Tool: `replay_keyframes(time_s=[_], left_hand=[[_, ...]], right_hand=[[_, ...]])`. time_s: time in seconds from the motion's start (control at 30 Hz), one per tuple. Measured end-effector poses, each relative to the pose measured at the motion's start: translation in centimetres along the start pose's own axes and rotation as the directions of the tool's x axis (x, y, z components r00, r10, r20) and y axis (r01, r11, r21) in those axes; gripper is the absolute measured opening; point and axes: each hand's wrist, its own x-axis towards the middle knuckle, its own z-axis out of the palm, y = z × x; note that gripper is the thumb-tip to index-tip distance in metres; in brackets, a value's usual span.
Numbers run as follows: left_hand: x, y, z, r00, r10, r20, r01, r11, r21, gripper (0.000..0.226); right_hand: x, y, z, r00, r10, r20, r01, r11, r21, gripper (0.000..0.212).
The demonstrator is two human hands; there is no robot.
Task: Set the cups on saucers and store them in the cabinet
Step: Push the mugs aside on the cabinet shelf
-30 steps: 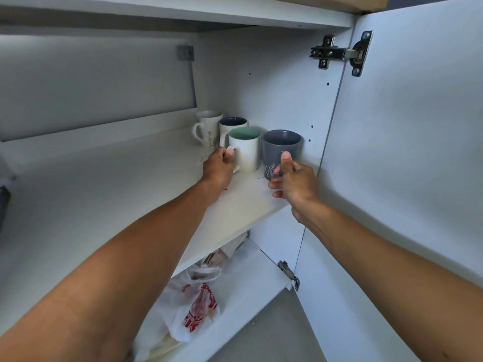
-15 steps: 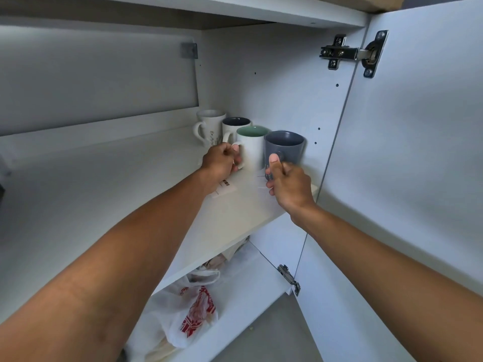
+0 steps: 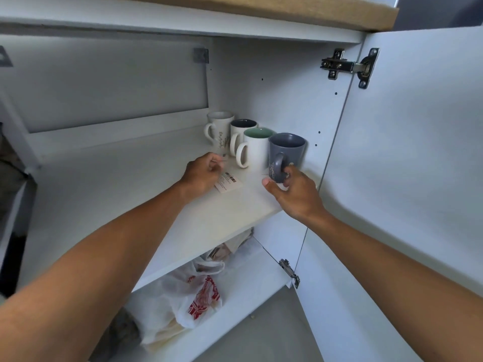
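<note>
Gripping grey mug [image 3: 290,150] handle, right hand [image 3: 296,195] fingers curled round it; left hand [image 3: 203,173] loosely curled, empty. Avoid knocking green-lined mug [image 3: 257,152] just left of fingers.

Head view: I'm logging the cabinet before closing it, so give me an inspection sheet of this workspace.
Surface: white shelf, mugs at its back right.
Job's things: four mugs in a row by the right wall: flower mug, dark-lined mug, green-lined mug, grey mug; no saucers seen.
Clutter: barcode tag lying on the shelf.
Hands: left hand curled beside the tag, hold unclear; right hand fingers curled at the grey mug's handle.
Cables: nothing seen.
Surroundings: door open at right; plastic bag on the lower shelf.
</note>
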Motion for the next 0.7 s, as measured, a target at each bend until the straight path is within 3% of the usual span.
replay_keyframes(time_s=[0.1, 0.27, 0.43, 0.7], left_hand=[[-2.9, -1.1, -2.0, 0.995, 0.081, 0.066, -0.096, 0.962, 0.257, 0.038], [-8.4, -2.0, -4.0, 0.993, -0.036, 0.109, -0.045, 0.754, 0.656, 0.067], [-13.5, -2.0, -4.7, 0.983, -0.158, 0.09, 0.041, 0.676, 0.736, 0.076], [-22.1, 4.0, -8.6, 0.928, -0.289, 0.236, -0.008, 0.616, 0.787, 0.078]], right_hand=[[-1.1, 0.2, -0.9, 0.998, 0.017, 0.065, -0.004, 0.982, -0.191, 0.087], [-3.4, -0.1, -1.8, 0.984, 0.042, 0.171, 0.027, 0.922, -0.385, 0.106], [-6.2, -0.5, -2.0, 0.945, 0.127, 0.3, 0.023, 0.893, -0.45, 0.123], [-12.7, -5.9, -8.9, 0.833, 0.186, 0.521, 0.125, 0.854, -0.505, 0.122]])
